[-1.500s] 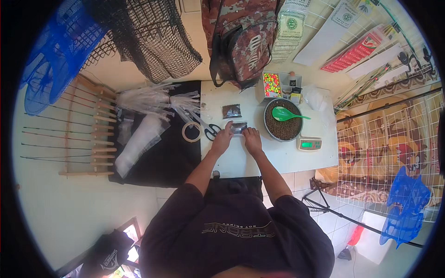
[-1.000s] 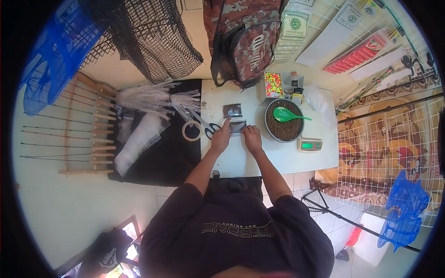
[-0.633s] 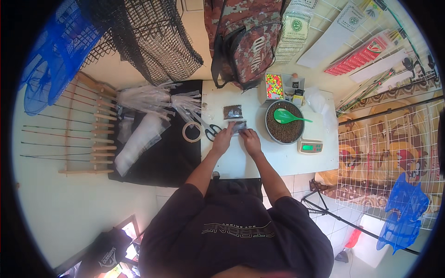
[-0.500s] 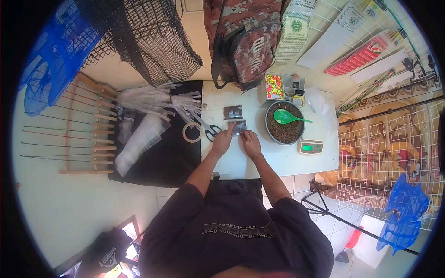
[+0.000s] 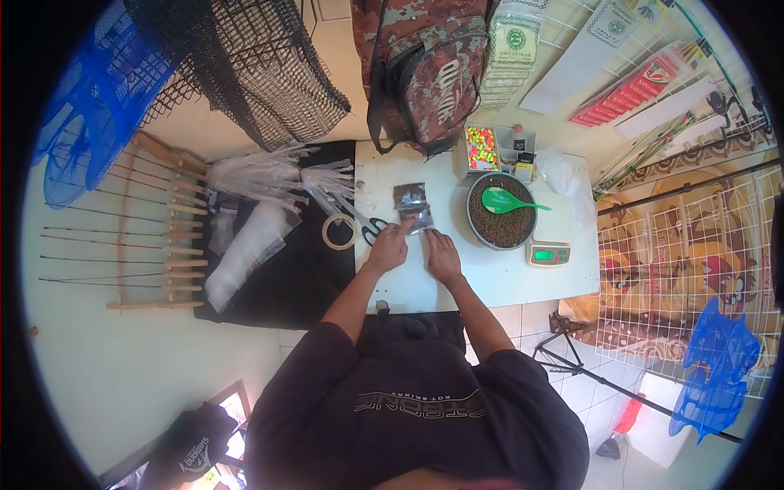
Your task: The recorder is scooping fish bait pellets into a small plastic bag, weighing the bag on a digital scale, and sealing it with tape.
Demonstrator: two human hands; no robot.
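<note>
A small clear plastic bag point(image 5: 421, 220) with some brown pellets in it lies on the white table in front of me. My left hand point(image 5: 389, 247) grips its left side, the fingers reaching onto the plastic. At the bag's lower right edge, the fingers of my right hand point(image 5: 443, 256) are closed on the plastic; their tips are too small to see well. Just beyond lies another clear bag of brown pellets point(image 5: 409, 193), touching or nearly touching the first. To the right, a round bowl point(image 5: 474, 228) full of brown pellets holds a green scoop point(image 5: 505, 202).
The bowl stands by a digital scale point(image 5: 549, 255). Behind it, a compartment box point(image 5: 469, 167) holds bright beads. Scissors point(image 5: 372, 230), a tape roll point(image 5: 327, 238) and clear plastic bags point(image 5: 253, 257) lie left, mostly on black cloth point(image 5: 314, 282). A camouflage backpack point(image 5: 433, 94) hangs ahead.
The held bag has shifted slightly, its pellets now showing near the other bag. Both hands stay on it, with my right fingers straighter and a little lower.
</note>
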